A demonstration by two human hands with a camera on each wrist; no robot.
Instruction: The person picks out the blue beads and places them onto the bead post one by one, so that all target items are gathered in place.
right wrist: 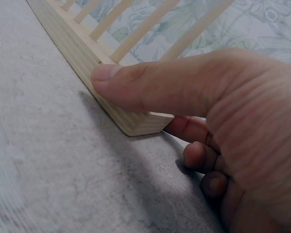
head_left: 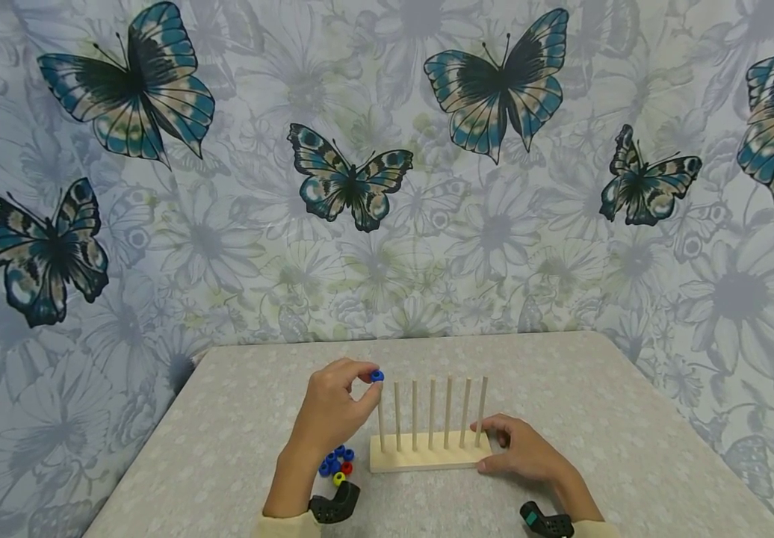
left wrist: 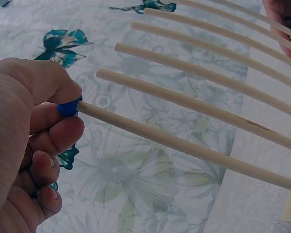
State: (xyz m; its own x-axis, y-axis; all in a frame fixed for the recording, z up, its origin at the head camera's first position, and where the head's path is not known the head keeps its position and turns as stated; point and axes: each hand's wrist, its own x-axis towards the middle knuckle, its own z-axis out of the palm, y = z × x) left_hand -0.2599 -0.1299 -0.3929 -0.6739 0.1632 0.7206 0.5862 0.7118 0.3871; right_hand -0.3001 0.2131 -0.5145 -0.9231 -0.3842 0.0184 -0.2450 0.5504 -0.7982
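A wooden peg stand (head_left: 430, 460) with a row of several upright dowels stands on the table. My left hand (head_left: 335, 400) pinches a blue bead (head_left: 376, 376) between thumb and forefinger at the top of the leftmost dowel (head_left: 381, 422). In the left wrist view the blue bead (left wrist: 69, 107) meets the dowel's tip; whether the tip has entered its hole is hidden by the fingers. My right hand (head_left: 521, 448) grips the right end of the stand's base, thumb on the front edge (right wrist: 114, 104) and fingers behind.
Left of the stand lies a small cluster of beads: several blue ones (head_left: 335, 466), a red bead (head_left: 347, 468) and a yellow bead (head_left: 339, 478). The pale patterned table (head_left: 279, 359) ends at a wall covering (head_left: 387, 284) with butterflies and flowers.
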